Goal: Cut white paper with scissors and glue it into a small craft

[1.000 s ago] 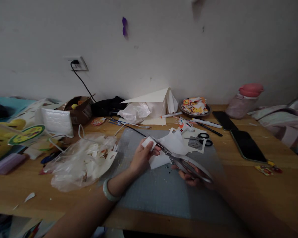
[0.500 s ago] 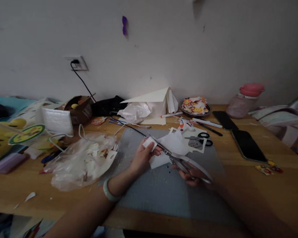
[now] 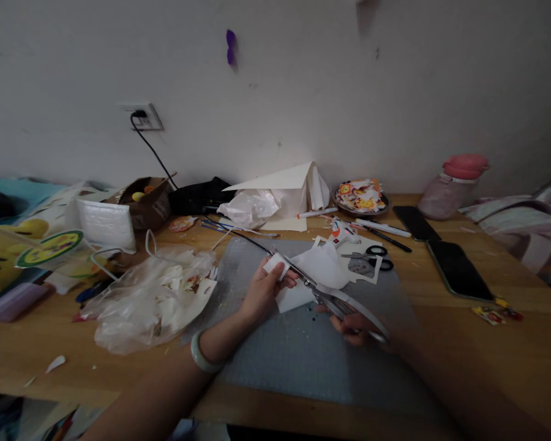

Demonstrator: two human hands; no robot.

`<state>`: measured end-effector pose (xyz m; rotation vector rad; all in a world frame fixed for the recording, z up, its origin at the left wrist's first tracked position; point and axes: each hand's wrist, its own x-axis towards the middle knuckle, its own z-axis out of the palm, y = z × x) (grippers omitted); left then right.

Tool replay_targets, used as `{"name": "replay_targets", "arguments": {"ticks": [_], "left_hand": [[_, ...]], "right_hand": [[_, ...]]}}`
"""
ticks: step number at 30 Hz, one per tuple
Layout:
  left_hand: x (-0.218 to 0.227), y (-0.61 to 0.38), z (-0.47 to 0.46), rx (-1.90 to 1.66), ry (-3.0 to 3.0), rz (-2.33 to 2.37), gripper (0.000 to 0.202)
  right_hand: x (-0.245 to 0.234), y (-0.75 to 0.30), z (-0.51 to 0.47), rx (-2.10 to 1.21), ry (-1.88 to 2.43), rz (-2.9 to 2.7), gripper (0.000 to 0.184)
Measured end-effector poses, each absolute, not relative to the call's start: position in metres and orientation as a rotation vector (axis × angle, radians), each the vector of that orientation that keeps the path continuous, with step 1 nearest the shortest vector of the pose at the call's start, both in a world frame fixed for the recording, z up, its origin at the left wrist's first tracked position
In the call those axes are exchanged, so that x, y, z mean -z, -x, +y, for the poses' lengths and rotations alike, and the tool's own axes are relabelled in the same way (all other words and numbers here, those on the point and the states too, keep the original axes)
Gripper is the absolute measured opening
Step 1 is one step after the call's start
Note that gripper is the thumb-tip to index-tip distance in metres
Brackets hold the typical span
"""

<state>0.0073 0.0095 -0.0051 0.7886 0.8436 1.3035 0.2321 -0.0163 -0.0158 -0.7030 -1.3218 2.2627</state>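
While snipping a bit of white paper [image 3: 275, 264] above the grey mat [image 3: 298, 361], gripping big scissors [image 3: 330, 297] tight.

Pinching the white paper between thumb and fingers of the left hand [image 3: 261, 291], closed on it, just over the far middle of the grey mat. Squeezing the handles of the big scissors in the right hand [image 3: 356, 321], wrapped around them, with the long blades pointing up and left and meeting the paper. Wearing a pale bangle [image 3: 202, 355] on the left wrist. Working beside a clear plastic bag [image 3: 151, 300] full of paper scraps on the left, with small black-handled scissors [image 3: 376, 257] lying just past the blades. Sitting at a wooden table [image 3: 487, 343] with two dark phones [image 3: 457, 269] well off to the right, a pink-lidded bottle [image 3: 452, 184] by the wall, and a plate [image 3: 349, 212] piled with bright stickers near it.
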Motion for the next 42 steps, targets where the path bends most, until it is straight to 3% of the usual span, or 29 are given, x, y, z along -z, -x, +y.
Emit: {"name": "replay_targets", "arguments": {"ticks": [14,22,31,36,42], "left_hand": [[0.005,-0.006,0.009,-1.256,-0.841,0.874,0.027],[0.004,-0.007,0.008,-1.251,-0.826,0.854,0.028],[0.005,-0.006,0.010,-1.246,-0.808,0.842,0.034],[0.004,-0.006,0.010,-1.222,-0.831,0.821,0.037],[0.004,-0.007,0.009,-1.189,-0.855,0.828,0.036]], "right_hand": [[0.022,-0.233,-0.014,-2.290,0.576,-1.345,0.060],[0.018,-0.234,-0.018,-2.230,0.675,-1.354,0.043],[0.032,-0.235,-0.014,-2.306,0.677,-1.319,0.043],[0.021,-0.233,-0.015,-2.281,0.607,-1.351,0.052],[0.013,-0.233,-0.017,-2.242,0.676,-1.369,0.048]]}}
